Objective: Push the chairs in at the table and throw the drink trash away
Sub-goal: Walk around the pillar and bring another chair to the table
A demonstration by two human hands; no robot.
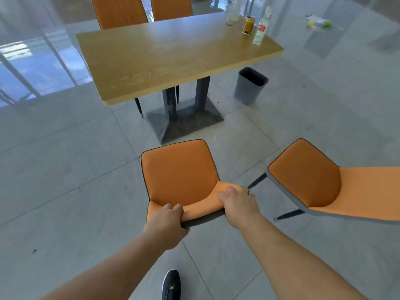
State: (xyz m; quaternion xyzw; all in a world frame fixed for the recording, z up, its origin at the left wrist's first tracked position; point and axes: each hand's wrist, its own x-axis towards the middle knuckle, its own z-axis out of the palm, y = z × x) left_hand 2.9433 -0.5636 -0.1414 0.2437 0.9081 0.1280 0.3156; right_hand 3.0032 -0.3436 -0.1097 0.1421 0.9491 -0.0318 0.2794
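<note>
An orange chair [178,169] stands on the floor a short way back from the wooden table [164,59]. My left hand [166,224] and my right hand [238,204] both grip the top edge of its backrest. A second orange chair [313,180] stands pulled out at the right, turned at an angle. On the table's far right corner stand an amber drink can [248,25], a white-labelled plastic bottle [260,31] and a clear bottle [232,15]. A grey bin [250,86] stands on the floor beside the table's right side.
Two more orange chairs [121,11] are tucked in at the table's far side. The table's dark pedestal base [184,122] lies ahead of the held chair. Litter [320,23] lies on the floor at the far right. My dark shoe [171,284] shows below.
</note>
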